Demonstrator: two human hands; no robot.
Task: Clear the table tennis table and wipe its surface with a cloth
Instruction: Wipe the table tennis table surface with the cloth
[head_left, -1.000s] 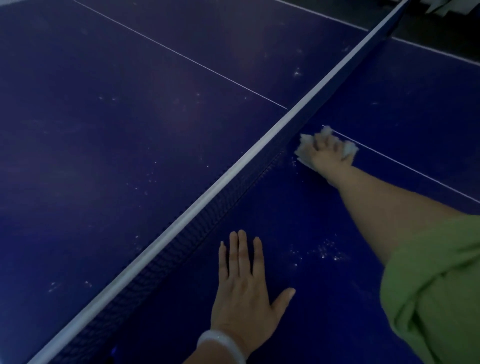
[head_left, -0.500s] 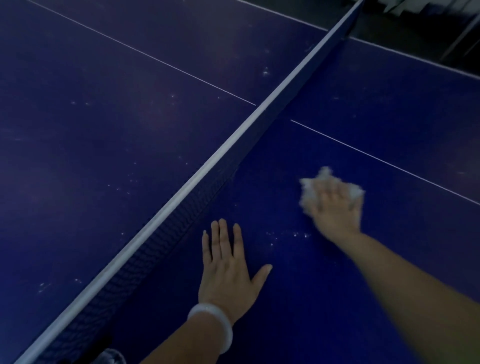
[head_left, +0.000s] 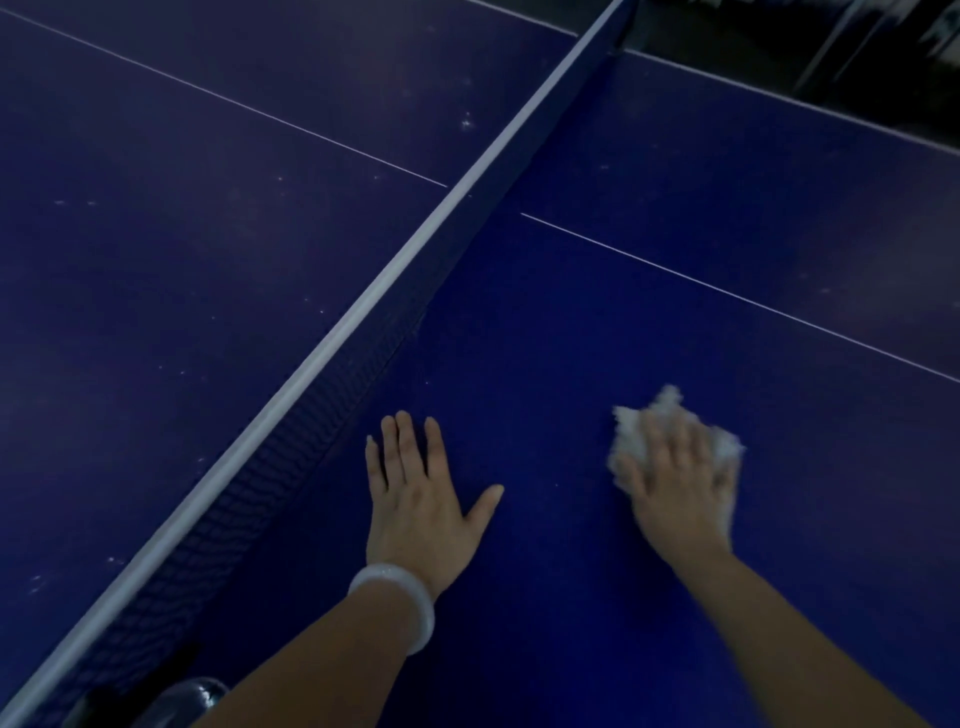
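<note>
On the far left, the half of the desk (head_left: 156, 260) beyond the net carries scattered pale specks and a thin white centre line. The net (head_left: 322, 358) runs diagonally from the lower left corner up to the top edge, its white band uppermost and dark mesh below.

Just right of the net, your left hand (head_left: 415, 499) lies flat on the blue surface, fingers (head_left: 400, 441) straight and together, thumb spread out to the right, holding nothing. A pale bangle (head_left: 400, 603) circles that wrist.

Further right, near but apart from the left hand, your right hand (head_left: 675, 483) presses the white cloth (head_left: 660, 415) onto the desk, fingers spread over the crumpled wad, which bulges out past your fingertips and at both sides. The hand is blurred.
</note>
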